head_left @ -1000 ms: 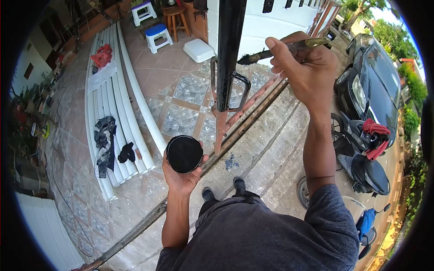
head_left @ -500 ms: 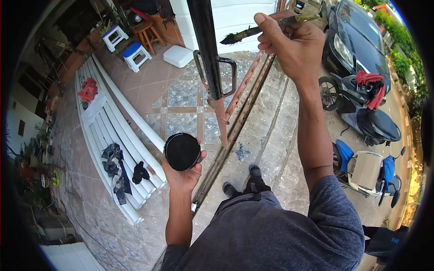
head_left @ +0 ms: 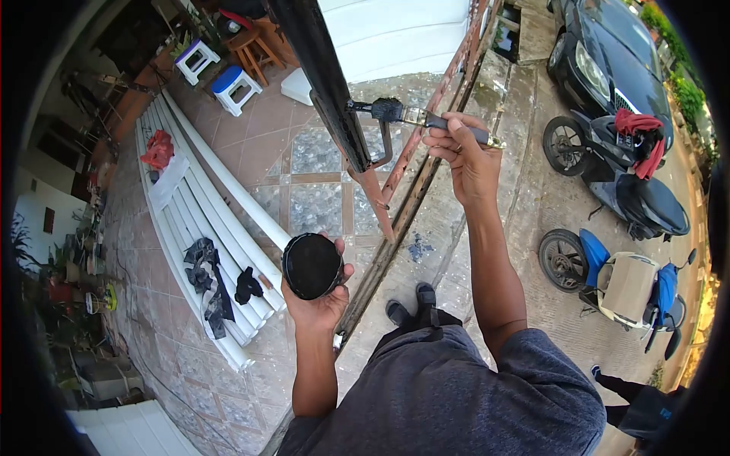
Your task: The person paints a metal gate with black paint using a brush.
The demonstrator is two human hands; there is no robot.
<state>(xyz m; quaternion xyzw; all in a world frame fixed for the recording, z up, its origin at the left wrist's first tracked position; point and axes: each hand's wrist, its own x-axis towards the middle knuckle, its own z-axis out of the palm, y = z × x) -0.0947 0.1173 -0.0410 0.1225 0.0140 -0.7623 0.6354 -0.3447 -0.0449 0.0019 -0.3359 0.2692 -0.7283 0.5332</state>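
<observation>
My left hand [head_left: 323, 298] is wrapped round a round can of black paint [head_left: 312, 266], its dark open top facing me. In my right hand [head_left: 465, 150] is the handle of a paintbrush [head_left: 414, 115], held between thumb and fingers. The black-coated bristles lie at the handle fitting on the metal gate post [head_left: 323, 83], whose upper part is black. Below, the post shows reddish-brown [head_left: 375, 199]. Whether the bristle tip touches the fitting or the post behind it is hard to tell.
White pipes [head_left: 205, 220] lie on the tiles at left, with red plastic [head_left: 157, 150] and black cloth [head_left: 209, 285] on them. Two stools [head_left: 234, 91] stand behind. A floor rail [head_left: 403, 228] runs past my feet. Motorcycles [head_left: 635, 285] and a dark car [head_left: 608, 57] are at right.
My right hand has moved down and left, and the brush has swung from above to the post's handle fitting. The view has shifted, and a person's leg now shows at lower right.
</observation>
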